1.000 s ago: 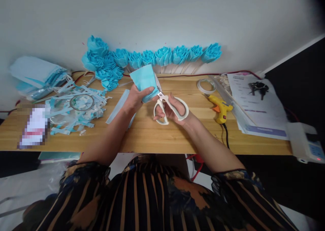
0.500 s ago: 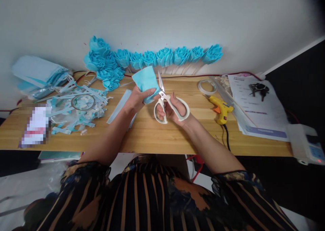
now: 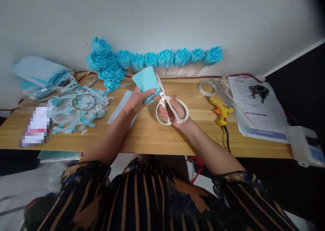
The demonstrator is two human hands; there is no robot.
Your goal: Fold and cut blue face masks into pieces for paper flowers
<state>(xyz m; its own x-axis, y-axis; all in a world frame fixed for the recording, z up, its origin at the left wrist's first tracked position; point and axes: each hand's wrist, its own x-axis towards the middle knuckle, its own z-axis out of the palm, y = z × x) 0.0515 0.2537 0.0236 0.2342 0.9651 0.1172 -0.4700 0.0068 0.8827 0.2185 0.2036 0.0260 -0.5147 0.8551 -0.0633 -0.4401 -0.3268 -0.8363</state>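
A folded piece of light blue fabric (image 3: 146, 80) is pinched in my left hand (image 3: 139, 99), the thumb lying across its lower part. My right hand (image 3: 175, 113) grips a pair of scissors (image 3: 165, 97) by its white handles, thumb in one loop and fingers in the other. The metal blades point up and a little left, alongside the fabric's right edge; whether they touch it I cannot tell. Beneath my left wrist lie pale blue strips (image 3: 121, 105) on the wooden table (image 3: 157, 139).
Blue fabric flowers (image 3: 166, 57) line the wall. At left are a stack of face masks (image 3: 40, 73), cut scraps (image 3: 68, 117) and a tape roll (image 3: 84, 103). To the right lie another tape roll (image 3: 207, 87), a yellow glue gun (image 3: 221, 109), papers (image 3: 250, 109) and keys (image 3: 259, 90).
The scissors have tilted slightly left, their tip closer to the fabric's edge, and the handles have shifted a little. My left hand and the fabric stay nearly in place.
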